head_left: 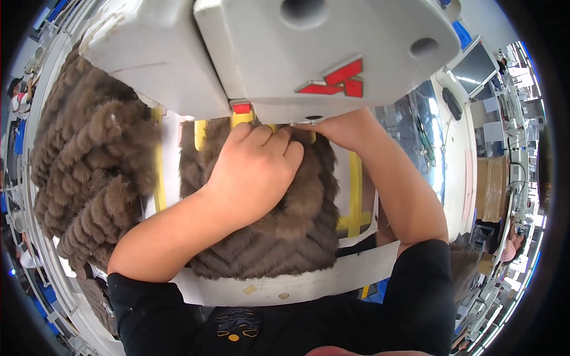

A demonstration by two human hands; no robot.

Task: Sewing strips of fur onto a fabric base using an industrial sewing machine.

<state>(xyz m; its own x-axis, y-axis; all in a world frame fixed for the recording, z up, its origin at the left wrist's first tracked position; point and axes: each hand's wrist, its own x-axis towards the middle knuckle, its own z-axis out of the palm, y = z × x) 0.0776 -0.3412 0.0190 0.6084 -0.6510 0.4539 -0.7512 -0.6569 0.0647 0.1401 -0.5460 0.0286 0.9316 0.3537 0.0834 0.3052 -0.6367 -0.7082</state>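
A brown fur piece (267,249) with chevron rows lies under a large white machine head (332,35) marked by a red emblem. My left hand (261,154) is on the fur just below the machine, its fingers curled and closed on it beside yellow strips (200,133) and a small red-tipped part (241,108). My right hand (350,127) reaches to the machine's lower edge at the right of the fur; most of its fingers are hidden there.
More fluffy fur (83,178) is heaped at the left. At the right are scissors (424,136), a screen (470,66), a black handheld object (451,102) and a cardboard box (491,190). Other people (21,95) are at the far edges.
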